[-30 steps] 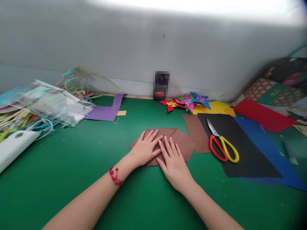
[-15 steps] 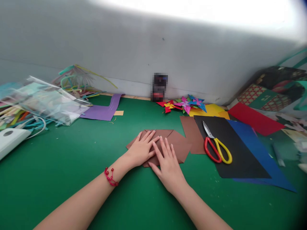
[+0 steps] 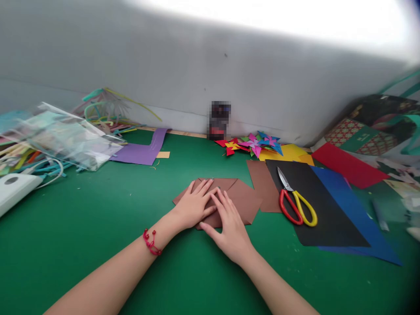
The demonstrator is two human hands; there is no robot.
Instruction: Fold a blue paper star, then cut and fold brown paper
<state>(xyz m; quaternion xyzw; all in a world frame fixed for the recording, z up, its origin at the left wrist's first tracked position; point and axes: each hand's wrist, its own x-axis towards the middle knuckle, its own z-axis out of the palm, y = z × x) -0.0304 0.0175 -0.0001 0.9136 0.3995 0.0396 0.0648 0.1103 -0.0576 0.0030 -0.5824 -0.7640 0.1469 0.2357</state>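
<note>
A folded brown paper [image 3: 244, 197] lies flat on the green table [image 3: 98, 218] in the middle of the view. My left hand [image 3: 194, 204], with a red bracelet at the wrist, rests flat on the paper's left part, fingers stretched out. My right hand [image 3: 229, 227] lies just beside it on the paper's middle, fingers extended and pressing down. The fingertips of both hands nearly touch. Neither hand holds anything.
Red and yellow scissors [image 3: 297, 202] lie on a black sheet [image 3: 328, 218] to the right, over blue paper [image 3: 354, 210]. Another brown sheet [image 3: 264, 183], coloured pinwheels [image 3: 254, 143], red paper [image 3: 348, 164], purple paper [image 3: 144, 151] and a plastic bag [image 3: 62, 140] with straws surround the spot.
My right hand has slid slightly left and toward me along the brown paper. The view has shifted a little; the left hand stays in place.
</note>
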